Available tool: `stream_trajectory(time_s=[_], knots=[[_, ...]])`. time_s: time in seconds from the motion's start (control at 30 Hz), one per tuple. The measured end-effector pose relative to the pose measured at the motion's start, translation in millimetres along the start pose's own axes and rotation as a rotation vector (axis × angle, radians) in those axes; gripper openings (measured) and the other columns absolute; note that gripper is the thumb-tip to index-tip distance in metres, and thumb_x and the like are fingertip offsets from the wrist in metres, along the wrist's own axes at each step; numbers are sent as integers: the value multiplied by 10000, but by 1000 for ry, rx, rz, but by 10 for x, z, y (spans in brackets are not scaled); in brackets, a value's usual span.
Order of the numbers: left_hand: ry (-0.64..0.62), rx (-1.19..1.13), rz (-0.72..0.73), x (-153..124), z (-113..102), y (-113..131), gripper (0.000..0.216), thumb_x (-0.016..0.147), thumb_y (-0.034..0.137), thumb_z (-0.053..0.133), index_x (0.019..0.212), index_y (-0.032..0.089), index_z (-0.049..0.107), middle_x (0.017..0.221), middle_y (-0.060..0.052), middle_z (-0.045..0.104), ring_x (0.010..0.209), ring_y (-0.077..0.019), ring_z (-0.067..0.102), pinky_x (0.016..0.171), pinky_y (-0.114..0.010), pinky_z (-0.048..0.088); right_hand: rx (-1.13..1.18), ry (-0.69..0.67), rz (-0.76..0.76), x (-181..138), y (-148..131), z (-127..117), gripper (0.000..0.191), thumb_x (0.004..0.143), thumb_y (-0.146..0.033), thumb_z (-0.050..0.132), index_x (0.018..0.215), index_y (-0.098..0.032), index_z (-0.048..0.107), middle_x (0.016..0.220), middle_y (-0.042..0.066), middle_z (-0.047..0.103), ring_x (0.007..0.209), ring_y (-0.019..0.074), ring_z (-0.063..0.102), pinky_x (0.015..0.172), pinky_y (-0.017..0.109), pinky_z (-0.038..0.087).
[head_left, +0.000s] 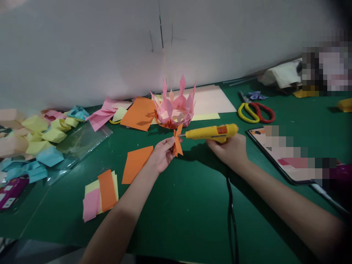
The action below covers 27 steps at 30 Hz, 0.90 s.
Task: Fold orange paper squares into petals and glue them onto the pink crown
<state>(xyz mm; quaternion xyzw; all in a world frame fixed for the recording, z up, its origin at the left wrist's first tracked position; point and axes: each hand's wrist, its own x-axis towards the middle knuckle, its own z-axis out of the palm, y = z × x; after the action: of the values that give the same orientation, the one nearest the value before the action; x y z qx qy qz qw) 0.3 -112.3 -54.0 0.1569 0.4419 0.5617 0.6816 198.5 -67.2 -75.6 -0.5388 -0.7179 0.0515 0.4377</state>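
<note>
My left hand (162,156) pinches a small folded orange paper piece (177,141) and holds it upright above the green table (192,205). My right hand (231,149) grips a yellow glue gun (211,132), its nozzle touching the orange piece. Just behind stands a pink folded paper crown-like flower (175,106) with orange parts at its base. An orange paper sheet (136,164) lies flat beside my left hand.
Scissors with yellow and red handles (254,112) lie at the right. A tablet (291,156) sits beyond my right arm. Folded yellow, blue and peach paper units (41,139) pile at the left by a clear plastic bag (79,141). Small paper squares (100,194) lie near-left. The gun's black cord (232,220) runs toward me.
</note>
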Motion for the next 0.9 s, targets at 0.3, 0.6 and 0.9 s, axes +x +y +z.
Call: stream_trajectory(time_s=[0.3, 0.6, 0.9], knots=[[1, -3, -12, -21, 27, 20, 138, 818, 108, 607, 681, 108, 624, 681, -31, 698, 499, -53, 572, 492, -150, 466, 22, -21, 28, 22, -20, -26, 294, 628, -359, 518, 452, -247, 311, 374, -11, 383, 378, 162, 448, 422, 289, 338], [-9, -3, -6, -7, 13, 11, 100, 785, 135, 660, 697, 102, 625, 680, -31, 686, 467, -50, 566, 475, -155, 471, 20, 0, -15, -2, -3, 0, 279, 634, -386, 506, 464, -243, 337, 387, -8, 405, 388, 162, 452, 417, 280, 334], [-21, -7, -2, -9, 3, 6, 101, 774, 141, 671, 686, 110, 633, 689, -35, 701, 506, -56, 580, 495, -149, 476, 18, -11, 13, 8, 6, -6, 279, 647, -372, 508, 467, -246, 336, 399, -4, 420, 393, 169, 463, 428, 293, 352]])
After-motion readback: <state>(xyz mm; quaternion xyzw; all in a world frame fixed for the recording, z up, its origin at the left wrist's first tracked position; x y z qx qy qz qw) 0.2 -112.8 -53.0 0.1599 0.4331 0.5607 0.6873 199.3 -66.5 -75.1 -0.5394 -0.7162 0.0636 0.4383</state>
